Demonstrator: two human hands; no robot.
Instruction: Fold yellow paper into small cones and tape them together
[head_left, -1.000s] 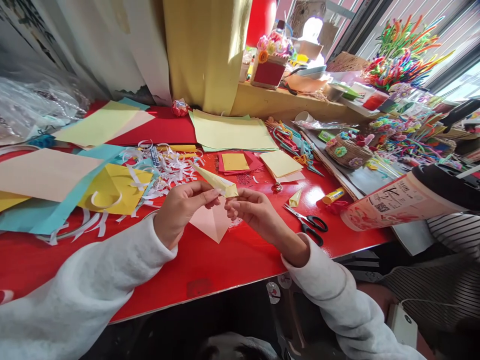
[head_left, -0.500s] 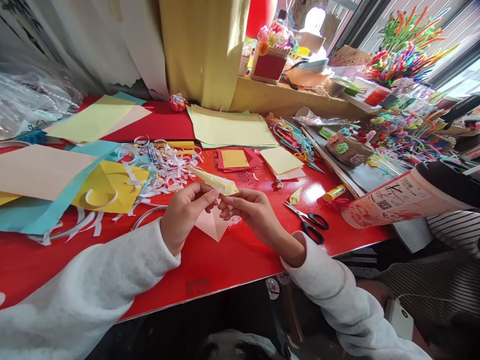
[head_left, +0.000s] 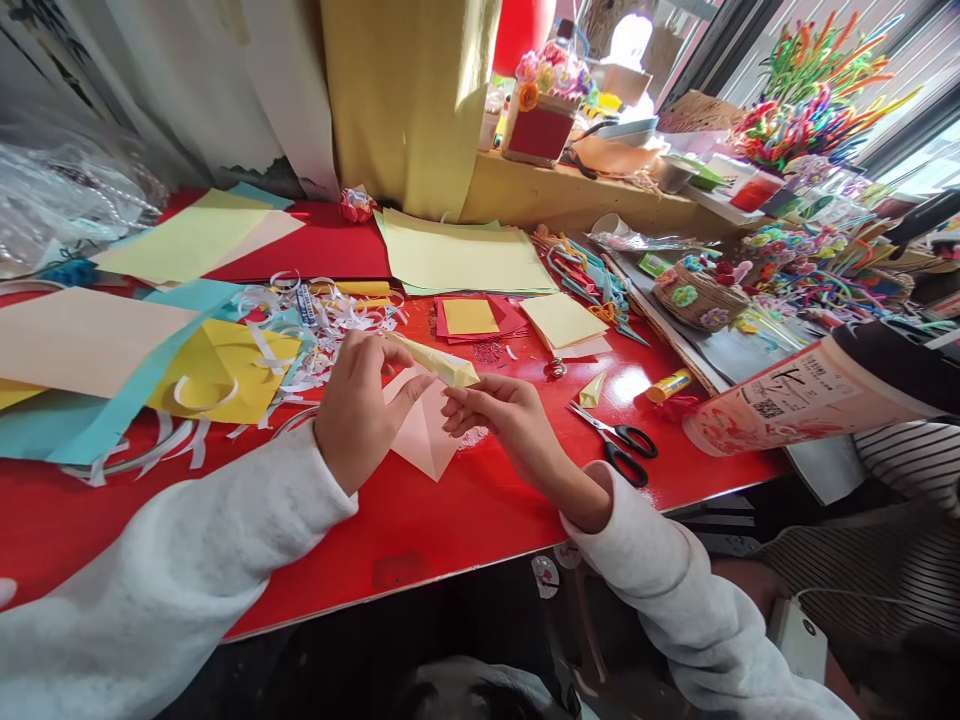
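Note:
A long, narrow piece of folded pale yellow paper is held above the red table. My right hand pinches its near right end between thumb and fingers. At its far left end is my left hand, fingers curled behind the paper and thumb apart from them; whether they touch it is hard to tell. Beneath the hands lies a pink creased sheet. Scissors with black handles rest to the right, beside a small folded yellow piece.
Coloured sheets and white paper curls cover the left side. A pink cup with a black lid leans in at the right, near a yellow glue stick. A person in striped clothing is at the lower right.
My left hand has moved slightly left along the paper, and its thumb has come away from the right hand. My right hand has barely moved and still pinches the paper.

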